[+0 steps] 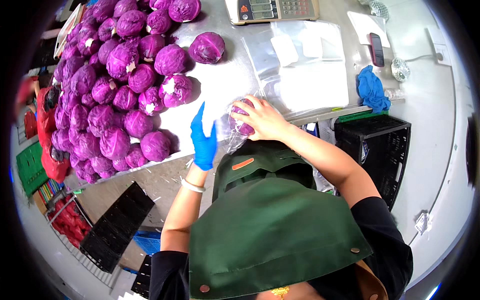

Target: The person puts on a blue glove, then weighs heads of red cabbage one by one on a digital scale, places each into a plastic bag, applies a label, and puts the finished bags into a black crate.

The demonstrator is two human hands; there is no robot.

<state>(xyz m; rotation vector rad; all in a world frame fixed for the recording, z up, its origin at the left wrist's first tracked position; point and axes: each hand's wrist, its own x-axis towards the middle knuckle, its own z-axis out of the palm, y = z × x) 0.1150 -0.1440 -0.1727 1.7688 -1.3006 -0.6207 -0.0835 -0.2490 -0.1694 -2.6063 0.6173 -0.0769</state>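
Note:
My right hand [267, 119] is bare and curls over a red cabbage [245, 129] at the table's near edge. Clear plastic film or a bag [233, 143] wraps round that cabbage. In a blue glove, my left hand [204, 145] is held just left of it with fingers stretched and thumb apart, holding nothing. A large heap of red cabbages [115, 142] covers the left of the metal table [220, 82]. One single cabbage [206, 48] lies apart from the heap, toward the back.
Flat clear plastic bags [310, 75] lie right of my hands, with a digital scale [272, 11] behind them. Farther right are a phone [376, 50] and a crumpled blue cloth [372, 90]. Black crates [372, 150] stand below the table's right end; another black crate [117, 227] is lower left.

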